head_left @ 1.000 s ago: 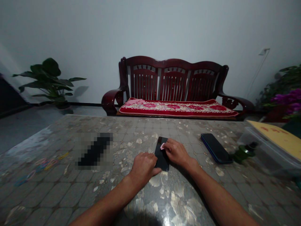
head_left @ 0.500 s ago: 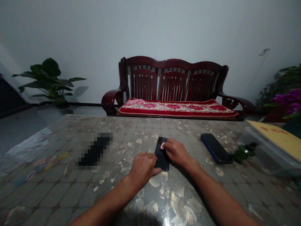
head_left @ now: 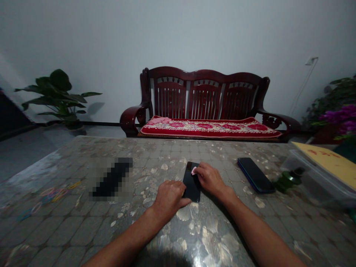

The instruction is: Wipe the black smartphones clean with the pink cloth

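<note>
A dark phone (head_left: 191, 187) lies flat on the patterned table cover, its camera block at the far end. Fingers and thumb of my left hand (head_left: 171, 194) close around its left side and near edge, steadying it against the table. A small pink cloth (head_left: 194, 170) is pinched between the fingertips of my right hand (head_left: 209, 178), pressed on the phone near the camera block. Most of the cloth shows past the fingertips; the rest is hidden under them.
Another phone (head_left: 256, 175) lies to the right, beside a green bottle (head_left: 288, 180) and a clear plastic box (head_left: 314, 189) with a yellow sheet (head_left: 330, 163) on it. On the left are a blurred-out dark object (head_left: 112, 180) and several rubber bands (head_left: 55, 193). A wooden bench (head_left: 205, 92) stands behind.
My right hand has shifted very slightly to the right with the pink cloth over the phone. My left hand and the phone have stayed in place.
</note>
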### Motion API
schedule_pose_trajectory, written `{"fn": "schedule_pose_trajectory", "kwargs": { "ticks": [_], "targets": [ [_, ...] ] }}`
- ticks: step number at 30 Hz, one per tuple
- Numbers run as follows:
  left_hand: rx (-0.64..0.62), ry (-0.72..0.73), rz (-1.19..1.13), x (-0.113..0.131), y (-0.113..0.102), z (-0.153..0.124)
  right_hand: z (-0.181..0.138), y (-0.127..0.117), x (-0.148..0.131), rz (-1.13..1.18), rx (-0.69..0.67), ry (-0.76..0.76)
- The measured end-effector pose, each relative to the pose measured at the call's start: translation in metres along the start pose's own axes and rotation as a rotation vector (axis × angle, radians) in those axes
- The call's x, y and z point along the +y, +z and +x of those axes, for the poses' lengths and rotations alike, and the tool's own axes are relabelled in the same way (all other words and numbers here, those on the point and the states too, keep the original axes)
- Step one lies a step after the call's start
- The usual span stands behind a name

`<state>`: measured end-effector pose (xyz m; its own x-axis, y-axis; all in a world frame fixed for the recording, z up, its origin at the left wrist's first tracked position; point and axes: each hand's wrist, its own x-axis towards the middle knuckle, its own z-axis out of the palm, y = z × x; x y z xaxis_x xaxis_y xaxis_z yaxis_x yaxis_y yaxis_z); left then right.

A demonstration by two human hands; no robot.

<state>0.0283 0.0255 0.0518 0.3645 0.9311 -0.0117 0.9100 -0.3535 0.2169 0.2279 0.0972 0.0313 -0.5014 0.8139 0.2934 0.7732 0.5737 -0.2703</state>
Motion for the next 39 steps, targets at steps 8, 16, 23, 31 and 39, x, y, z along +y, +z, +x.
{"fn": "schedule_pose_trajectory", "kwargs": {
  "ticks": [8, 16, 23, 31, 39],
  "targets": [
    [0.013, -0.006, 0.001, 0.0, 0.0, -0.001, -0.005, 0.001, -0.011, 0.107, -0.074, -0.179],
    [0.025, -0.005, 0.003, 0.0, 0.001, 0.001, -0.001, -0.003, -0.002, 0.035, -0.012, -0.041],
    [0.021, -0.014, 0.005, 0.0, 0.001, 0.0, -0.004, 0.001, -0.009, 0.09, -0.054, -0.165],
    [0.023, -0.014, 0.005, 0.002, 0.002, 0.0, -0.001, 0.002, -0.002, 0.017, 0.008, -0.067],
    [0.035, -0.017, -0.006, 0.001, 0.003, 0.0, -0.004, 0.005, -0.012, 0.061, -0.027, -0.179]
  ]
}}
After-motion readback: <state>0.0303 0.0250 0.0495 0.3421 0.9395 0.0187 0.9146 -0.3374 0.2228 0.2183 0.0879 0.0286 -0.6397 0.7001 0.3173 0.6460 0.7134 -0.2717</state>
